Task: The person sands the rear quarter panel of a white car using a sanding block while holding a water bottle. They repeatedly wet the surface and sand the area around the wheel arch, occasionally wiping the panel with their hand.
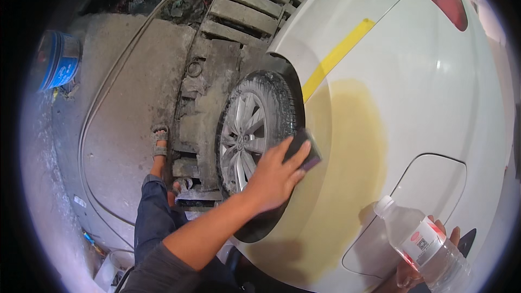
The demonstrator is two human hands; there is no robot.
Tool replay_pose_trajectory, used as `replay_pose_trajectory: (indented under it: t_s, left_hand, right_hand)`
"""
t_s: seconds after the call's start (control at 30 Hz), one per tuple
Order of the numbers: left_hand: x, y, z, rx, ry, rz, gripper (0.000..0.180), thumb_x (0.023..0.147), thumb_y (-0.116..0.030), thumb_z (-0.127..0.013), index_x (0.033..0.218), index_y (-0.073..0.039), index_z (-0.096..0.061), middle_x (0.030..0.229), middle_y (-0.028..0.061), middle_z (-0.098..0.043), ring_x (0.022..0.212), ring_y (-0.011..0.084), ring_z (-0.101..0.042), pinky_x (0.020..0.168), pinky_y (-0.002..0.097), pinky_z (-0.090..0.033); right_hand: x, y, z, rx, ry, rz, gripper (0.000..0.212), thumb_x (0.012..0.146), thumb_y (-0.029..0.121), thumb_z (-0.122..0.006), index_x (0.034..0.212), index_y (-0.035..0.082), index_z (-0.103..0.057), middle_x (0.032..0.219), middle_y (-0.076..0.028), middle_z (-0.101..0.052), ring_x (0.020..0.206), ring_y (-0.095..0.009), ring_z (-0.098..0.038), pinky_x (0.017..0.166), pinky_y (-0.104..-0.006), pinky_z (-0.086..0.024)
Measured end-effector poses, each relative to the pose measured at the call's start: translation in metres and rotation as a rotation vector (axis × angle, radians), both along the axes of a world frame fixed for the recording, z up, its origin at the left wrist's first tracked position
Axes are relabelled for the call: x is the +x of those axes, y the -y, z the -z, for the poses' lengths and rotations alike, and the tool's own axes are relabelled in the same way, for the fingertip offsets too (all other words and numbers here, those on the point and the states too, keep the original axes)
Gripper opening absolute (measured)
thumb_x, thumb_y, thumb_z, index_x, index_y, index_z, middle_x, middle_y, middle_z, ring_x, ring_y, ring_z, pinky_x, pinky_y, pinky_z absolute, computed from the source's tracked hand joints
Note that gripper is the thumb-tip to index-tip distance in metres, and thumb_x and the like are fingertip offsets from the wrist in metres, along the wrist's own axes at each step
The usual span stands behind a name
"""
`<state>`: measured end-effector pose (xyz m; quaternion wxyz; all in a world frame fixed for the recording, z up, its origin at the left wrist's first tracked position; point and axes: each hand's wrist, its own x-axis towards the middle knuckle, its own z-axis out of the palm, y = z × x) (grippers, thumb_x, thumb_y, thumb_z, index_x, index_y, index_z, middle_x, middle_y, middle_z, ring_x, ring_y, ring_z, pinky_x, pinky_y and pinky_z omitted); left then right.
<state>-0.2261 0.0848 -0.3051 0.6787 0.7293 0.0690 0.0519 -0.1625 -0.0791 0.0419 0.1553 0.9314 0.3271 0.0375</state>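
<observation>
My left hand [274,176] is closed around a dark sanding block [305,151], which rests against the wheel arch edge of a white car body panel [429,108]. A yellowish-tan patch [355,146] covers the panel around the arch, and the block lies at its left side. A strip of yellow tape [337,57] runs along the panel seam above. At the lower right my right hand [410,275] grips a clear plastic bottle [420,241] with a white cap and a red and white label. The bottle is tilted, cap toward the upper left; its body hides part of that hand.
The wheel [244,135] with its tyre stands just left of the arch. A fuel flap [434,176] is outlined beside the bottle. A hose [89,114] curves over the concrete floor; a blue bucket [61,59] stands far left. Floor slats [244,8] show gaps.
</observation>
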Motion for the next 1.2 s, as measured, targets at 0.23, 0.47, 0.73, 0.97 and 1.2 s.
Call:
replay_pose_trajectory:
  t_s: [0.23, 0.47, 0.73, 0.97, 1.2]
  left_hand:
    - [0.023, -0.013, -0.003, -0.040, -0.037, -0.037, 0.059, 0.095, -0.023, -0.061, 0.149, -0.011, -0.043, 0.138, 0.0321, -0.046, 0.119, 0.0491, -0.051, 0.104, 0.0506, -0.041]
    - [0.036, -0.023, 0.003, -0.031, -0.113, -0.072, 0.059, 0.095, -0.024, -0.060, 0.150, -0.016, -0.041, 0.137, 0.0345, -0.046, 0.117, 0.0500, -0.051, 0.103, 0.0514, -0.041]
    - [0.002, -0.005, -0.009, -0.059, -0.134, -0.010, 0.059, 0.097, -0.027, -0.057, 0.152, -0.017, -0.040, 0.140, 0.0335, -0.044, 0.122, 0.0508, -0.050, 0.105, 0.0520, -0.040]
    - [0.030, -0.021, 0.000, -0.021, -0.116, 0.023, 0.059, 0.096, -0.028, -0.059, 0.151, -0.017, -0.040, 0.140, 0.0338, -0.045, 0.122, 0.0504, -0.049, 0.104, 0.0521, -0.041]
    - [0.054, -0.041, 0.017, 0.026, -0.002, -0.008, 0.058, 0.095, -0.023, -0.060, 0.150, -0.013, -0.043, 0.144, 0.0299, -0.043, 0.123, 0.0482, -0.048, 0.107, 0.0481, -0.039]
  right_hand:
    - [-0.006, -0.016, -0.013, -0.170, -0.084, 0.135, 0.099, 0.087, 0.083, -0.016, 0.135, 0.005, -0.052, 0.121, -0.013, -0.065, 0.112, -0.025, -0.063, 0.120, -0.0539, -0.021]
    - [0.015, -0.019, -0.042, -0.595, -0.258, -0.016, 0.093, 0.087, 0.080, -0.026, 0.141, 0.008, -0.047, 0.130, -0.011, -0.060, 0.124, -0.021, -0.056, 0.122, -0.0515, -0.017]
    - [0.006, -0.019, -0.031, -0.421, -0.320, 0.180, 0.085, 0.087, 0.075, -0.034, 0.140, 0.009, -0.046, 0.129, -0.013, -0.061, 0.122, -0.022, -0.059, 0.123, -0.0496, -0.016]
    - [0.000, -0.030, -0.008, -0.074, -0.255, 0.212, 0.066, 0.094, 0.054, -0.050, 0.130, -0.002, -0.049, 0.121, -0.021, -0.063, 0.111, -0.032, -0.063, 0.111, -0.0492, -0.034]
    - [0.010, 0.005, -0.034, -0.063, -0.504, 0.345, 0.078, 0.086, 0.057, -0.060, 0.137, 0.002, -0.040, 0.126, -0.018, -0.060, 0.113, -0.032, -0.063, 0.114, -0.0469, -0.032]
